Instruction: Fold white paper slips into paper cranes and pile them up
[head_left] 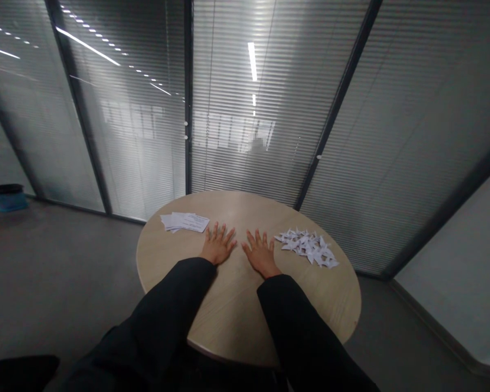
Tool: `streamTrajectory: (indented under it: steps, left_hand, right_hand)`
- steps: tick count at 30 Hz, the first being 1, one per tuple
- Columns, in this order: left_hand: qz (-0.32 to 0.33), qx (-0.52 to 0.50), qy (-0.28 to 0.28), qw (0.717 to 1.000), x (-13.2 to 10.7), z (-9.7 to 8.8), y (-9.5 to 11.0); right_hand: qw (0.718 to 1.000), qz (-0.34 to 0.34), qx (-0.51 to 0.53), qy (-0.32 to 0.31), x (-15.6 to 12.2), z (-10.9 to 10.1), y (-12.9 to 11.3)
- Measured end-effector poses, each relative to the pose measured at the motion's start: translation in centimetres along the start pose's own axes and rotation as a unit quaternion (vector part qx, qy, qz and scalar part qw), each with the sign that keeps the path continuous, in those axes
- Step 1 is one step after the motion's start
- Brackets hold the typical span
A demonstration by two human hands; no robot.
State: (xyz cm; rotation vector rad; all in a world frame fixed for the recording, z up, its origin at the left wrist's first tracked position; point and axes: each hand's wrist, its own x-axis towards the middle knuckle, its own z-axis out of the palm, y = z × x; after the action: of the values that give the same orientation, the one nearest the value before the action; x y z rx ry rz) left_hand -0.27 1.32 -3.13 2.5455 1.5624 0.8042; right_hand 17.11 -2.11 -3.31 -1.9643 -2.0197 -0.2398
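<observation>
Both of my hands lie palm down on a round wooden table (pixel 237 316), fingers spread. My left hand (pixel 218 246) holds nothing; its fingertips are close to the right end of a fanned stack of white paper slips (pixel 184 221), some with printed lines. My right hand (pixel 262 255) is also without anything in it. Just to its right is a heap of small folded white paper pieces (pixel 308 246) with pointed tips, looking like paper stars. A gap of bare tabletop separates the two hands.
Behind the table stands a glass partition with blinds (pixel 245 98) and dark frames. On the grey floor (pixel 65 261) at the far left is a blue bin (pixel 7 200) with a black liner. A white wall (pixel 465 272) rises at the right.
</observation>
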Motion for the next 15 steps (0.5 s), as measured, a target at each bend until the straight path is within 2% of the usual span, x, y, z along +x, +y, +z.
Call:
streamTrajectory:
  steps: [3,5,9,15]
  left_hand:
    - [-0.042,0.026,-0.119,0.992,0.1,-0.2,0.0]
    - [-0.06,0.051,-0.167,0.983,0.2,-0.5,0.1]
    - [-0.06,0.088,-0.195,0.975,0.3,-0.9,0.4]
    - [-0.052,0.087,-0.191,0.976,0.2,-0.9,0.3]
  right_hand:
    - [0.995,0.007,-0.004,-0.099,0.0,0.0,0.1]
    - [0.989,0.015,-0.003,-0.149,0.0,-0.3,0.1]
    - [0.982,0.027,0.003,-0.185,0.2,-0.8,0.1]
    - [0.98,0.035,-0.001,-0.195,0.1,-1.0,-0.1]
